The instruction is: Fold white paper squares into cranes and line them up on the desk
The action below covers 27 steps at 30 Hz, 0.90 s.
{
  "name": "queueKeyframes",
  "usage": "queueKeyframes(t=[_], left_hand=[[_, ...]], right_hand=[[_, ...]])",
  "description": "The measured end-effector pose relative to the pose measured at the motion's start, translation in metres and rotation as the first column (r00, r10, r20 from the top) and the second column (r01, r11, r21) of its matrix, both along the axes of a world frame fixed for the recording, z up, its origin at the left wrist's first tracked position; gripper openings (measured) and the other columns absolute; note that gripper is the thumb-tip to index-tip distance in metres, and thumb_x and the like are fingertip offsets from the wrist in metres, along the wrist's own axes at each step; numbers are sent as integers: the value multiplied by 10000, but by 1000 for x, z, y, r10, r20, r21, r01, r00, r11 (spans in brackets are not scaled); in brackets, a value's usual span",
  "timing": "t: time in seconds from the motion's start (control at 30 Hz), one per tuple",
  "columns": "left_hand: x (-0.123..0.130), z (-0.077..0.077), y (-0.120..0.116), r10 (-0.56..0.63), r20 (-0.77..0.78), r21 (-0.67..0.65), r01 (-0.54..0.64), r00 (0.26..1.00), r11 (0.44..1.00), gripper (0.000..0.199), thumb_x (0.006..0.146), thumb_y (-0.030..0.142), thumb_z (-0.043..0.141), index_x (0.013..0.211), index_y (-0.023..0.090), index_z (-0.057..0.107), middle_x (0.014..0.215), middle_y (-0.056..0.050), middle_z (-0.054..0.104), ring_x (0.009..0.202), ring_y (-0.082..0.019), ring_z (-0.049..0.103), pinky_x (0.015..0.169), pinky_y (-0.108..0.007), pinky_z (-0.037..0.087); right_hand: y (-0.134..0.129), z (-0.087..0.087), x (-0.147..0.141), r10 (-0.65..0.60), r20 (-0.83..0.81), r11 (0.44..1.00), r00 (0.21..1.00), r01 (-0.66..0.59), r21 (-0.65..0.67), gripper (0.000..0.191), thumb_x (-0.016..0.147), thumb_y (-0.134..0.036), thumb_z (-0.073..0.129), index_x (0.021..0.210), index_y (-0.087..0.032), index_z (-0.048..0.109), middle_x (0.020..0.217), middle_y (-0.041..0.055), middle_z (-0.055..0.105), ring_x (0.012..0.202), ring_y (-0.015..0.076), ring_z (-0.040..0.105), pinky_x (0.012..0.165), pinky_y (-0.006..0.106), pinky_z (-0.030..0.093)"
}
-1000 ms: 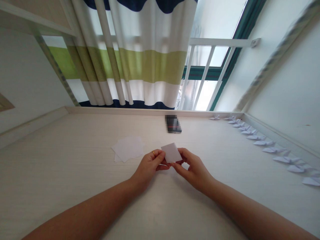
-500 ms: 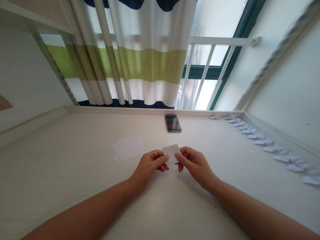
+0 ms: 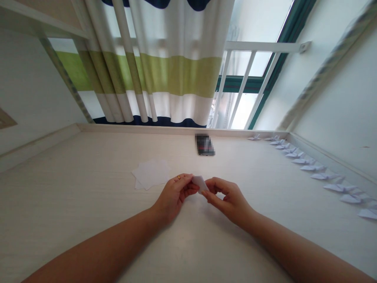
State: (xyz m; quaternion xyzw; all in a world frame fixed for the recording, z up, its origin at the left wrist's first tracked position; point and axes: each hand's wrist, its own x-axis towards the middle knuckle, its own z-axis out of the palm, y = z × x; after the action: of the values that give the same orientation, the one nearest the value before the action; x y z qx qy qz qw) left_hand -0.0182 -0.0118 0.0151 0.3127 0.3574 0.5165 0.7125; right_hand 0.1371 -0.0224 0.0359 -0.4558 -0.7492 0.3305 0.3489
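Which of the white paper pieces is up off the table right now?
The small folded paper pinched between both hands; the loose sheets and folded cranes lie on the table.

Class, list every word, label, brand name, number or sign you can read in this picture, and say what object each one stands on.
None can be read.
The dark object at the far edge of the table is pixelated, so any print on it is unreadable.
The folded paper held by the left hand and right hand, the paper stack and the folded paper figures are plain white.
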Motion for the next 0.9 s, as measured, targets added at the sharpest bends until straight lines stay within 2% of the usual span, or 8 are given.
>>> queueKeyframes(t=[0.1,0.2,0.3,0.43,0.53,0.77,0.9], left_hand=[[-2,-2,2,-7,65,-14,8,998,1000,118,706,220,574,712,112,622,666,-13,626,633,-85,565,645,-199,451],[-3,-3,3,-8,104,-42,13,995,999,119,711,185,553,710,108,644,667,-18,639,644,-88,571,659,-198,456],[-4,0,3,-23,114,-49,29,993,998,156,718,177,532,723,96,665,665,-32,653,651,-94,577,674,-199,458],[-4,2,3,-48,114,-46,53,992,998,181,722,165,514,749,94,678,689,-42,662,679,-108,581,713,-215,456],[-5,3,3,-64,120,-59,72,991,996,188,718,149,504,759,92,679,699,-49,661,683,-112,580,716,-219,459],[-3,1,2,-82,121,-22,86,989,996,160,697,149,529,757,107,672,661,-30,642,633,-92,559,662,-206,454],[-3,0,1,-151,123,21,149,981,989,201,636,108,508,761,96,665,702,-44,642,657,-110,555,664,-219,435]], right_hand=[[1,0,1,36,-94,998,995,-40,-43,172,699,-323,592,769,-167,591,626,0,541,572,103,481,472,209,382],[3,-1,1,57,-251,983,966,-98,-153,205,663,-306,639,808,-171,587,635,-8,552,585,102,498,537,233,417],[5,-2,2,35,-399,950,916,-154,-271,224,643,-286,661,817,-167,583,606,-21,551,565,97,507,553,240,426],[8,-4,4,11,-500,927,866,-196,-320,229,653,-324,653,808,-164,599,662,-11,581,533,85,510,575,256,434],[11,-5,5,0,-476,932,880,-172,-318,232,709,-363,597,802,-151,607,595,-10,575,528,92,509,580,259,427],[9,-4,3,-163,-331,967,929,84,-240,272,738,-407,537,689,-144,584,499,-15,543,496,107,506,547,249,419],[7,-3,2,-166,-298,972,940,104,-213,244,750,-380,525,673,-154,573,486,-28,524,491,102,497,543,238,408]])
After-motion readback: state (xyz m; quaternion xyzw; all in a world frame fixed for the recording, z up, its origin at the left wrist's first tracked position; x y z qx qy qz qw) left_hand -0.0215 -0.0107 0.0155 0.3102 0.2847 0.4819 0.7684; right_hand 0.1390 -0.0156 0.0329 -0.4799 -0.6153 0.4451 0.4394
